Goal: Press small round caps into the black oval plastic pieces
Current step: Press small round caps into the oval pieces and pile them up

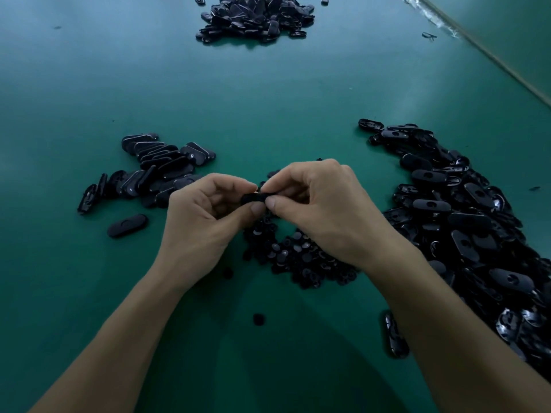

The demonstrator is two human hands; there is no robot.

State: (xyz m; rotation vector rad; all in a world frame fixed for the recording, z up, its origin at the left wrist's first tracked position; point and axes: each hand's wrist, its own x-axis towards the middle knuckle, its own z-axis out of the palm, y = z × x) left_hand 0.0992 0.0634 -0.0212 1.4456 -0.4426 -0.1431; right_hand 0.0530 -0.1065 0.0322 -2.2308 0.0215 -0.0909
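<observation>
**Two hands pinch one oval piece above the caps**

Both hands meet over the middle of the green table [268, 108]. The left hand [205, 216] and the right hand [325, 210] each grasp one end of a black oval piece [252, 199] between thumb and fingers, lifted above the table. Just under them lies a heap of small round caps [298, 257]; one cap [258, 319] lies alone nearer. A stack of ovals [161, 168] is at the left, a big pile [465, 228] at the right, and another pile [256, 19] far away.
</observation>
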